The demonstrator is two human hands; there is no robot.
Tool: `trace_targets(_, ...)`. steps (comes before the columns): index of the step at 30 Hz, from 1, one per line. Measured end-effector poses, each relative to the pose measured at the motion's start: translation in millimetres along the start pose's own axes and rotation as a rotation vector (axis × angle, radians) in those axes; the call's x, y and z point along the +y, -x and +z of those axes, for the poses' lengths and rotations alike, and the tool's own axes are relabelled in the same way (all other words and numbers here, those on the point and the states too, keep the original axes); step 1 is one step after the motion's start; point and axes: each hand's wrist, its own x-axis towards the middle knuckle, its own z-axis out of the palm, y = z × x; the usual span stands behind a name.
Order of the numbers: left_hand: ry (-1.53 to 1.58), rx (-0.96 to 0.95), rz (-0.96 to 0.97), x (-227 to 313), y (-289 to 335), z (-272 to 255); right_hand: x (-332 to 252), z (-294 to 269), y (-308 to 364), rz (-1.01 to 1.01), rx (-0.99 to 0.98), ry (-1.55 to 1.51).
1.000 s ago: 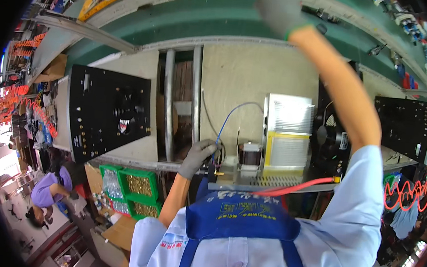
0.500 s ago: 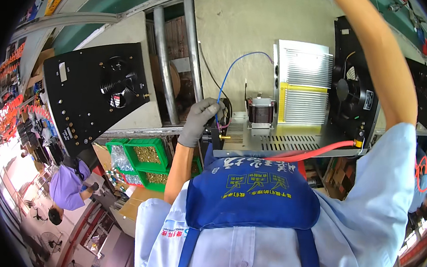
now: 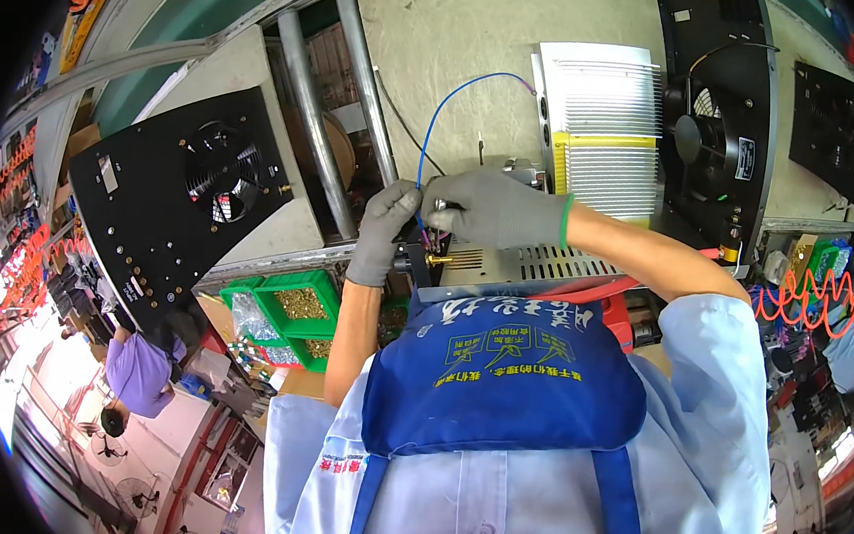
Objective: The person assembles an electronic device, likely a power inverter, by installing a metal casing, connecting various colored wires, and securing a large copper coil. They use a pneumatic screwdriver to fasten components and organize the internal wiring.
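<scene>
My left hand [image 3: 387, 226], in a grey glove, pinches a blue wire [image 3: 447, 102] near the left end of a metal chassis [image 3: 557, 265]. The wire arcs up and over to a silver finned heat sink [image 3: 601, 92] with a yellow strip. Beside it, my right hand [image 3: 500, 209], gloved in grey with a green cuff, is closed around a small dark and shiny piece, too hidden to name. Its fingertips are close to the left ones, above a brass fitting [image 3: 438, 260]. The right hand covers most of the part behind it.
A black panel with a fan [image 3: 177, 197] lies at the left, past two metal rails [image 3: 318, 123]. Green bins [image 3: 293, 307] of small brass parts sit below it. Another black fan panel [image 3: 715, 139] stands right of the heat sink. A red hose [image 3: 636, 284] crosses the chassis front.
My right hand has come down from the upper right to beside the left hand, with a small piece in it. The left hand keeps its pinch on the wire. The view has shifted slightly.
</scene>
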Motion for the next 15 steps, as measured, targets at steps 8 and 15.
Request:
trace_targets(8, 0.078, 0.011, -0.013, -6.0, 2.0, -0.8, -2.2, 11.2, -5.8, -0.037, 0.045, 0.02)
trace_targets(15, 0.078, 0.095, 0.02, -2.9, 5.5, 7.3, 0.0, 7.4, -14.9, 0.336, 0.019, -0.376)
